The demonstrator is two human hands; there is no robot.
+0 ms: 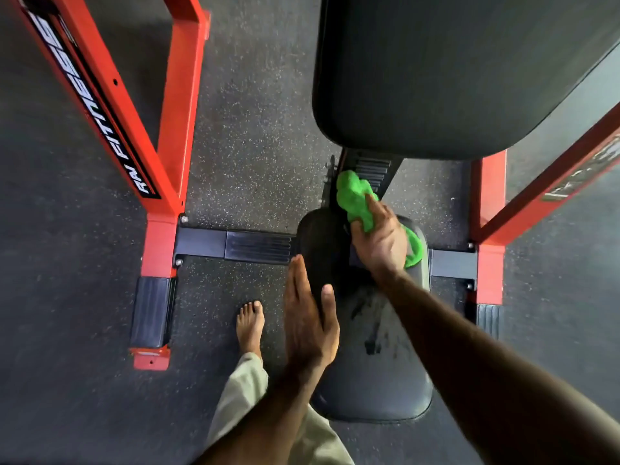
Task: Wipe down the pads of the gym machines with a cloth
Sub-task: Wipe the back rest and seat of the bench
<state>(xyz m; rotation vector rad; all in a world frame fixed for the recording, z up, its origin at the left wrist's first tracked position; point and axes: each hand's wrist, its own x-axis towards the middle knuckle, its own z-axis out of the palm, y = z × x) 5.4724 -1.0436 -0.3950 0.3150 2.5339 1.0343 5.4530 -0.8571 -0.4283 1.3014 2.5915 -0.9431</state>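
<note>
Crumpled green cloth [355, 199], smooth black seat pad [379, 380]

At ten o'clock we see a red steel frame [174, 105] carrying a black label [90, 99] lettered "RAV FITNESS"; at three o'clock a second red frame [536, 186]; between them a black crossbar [231, 245]; beneath everything, speckled dark rubber flooring [255, 129]; at six o'clock a bare foot [250, 325].

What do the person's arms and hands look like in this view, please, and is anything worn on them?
Both arms are bare as far as the frame shows: no sleeves, gloves, watch or rings visible. The left hand and right hand are uncovered. The only clothing in view is a light khaki trouser leg above a bare foot.
</note>
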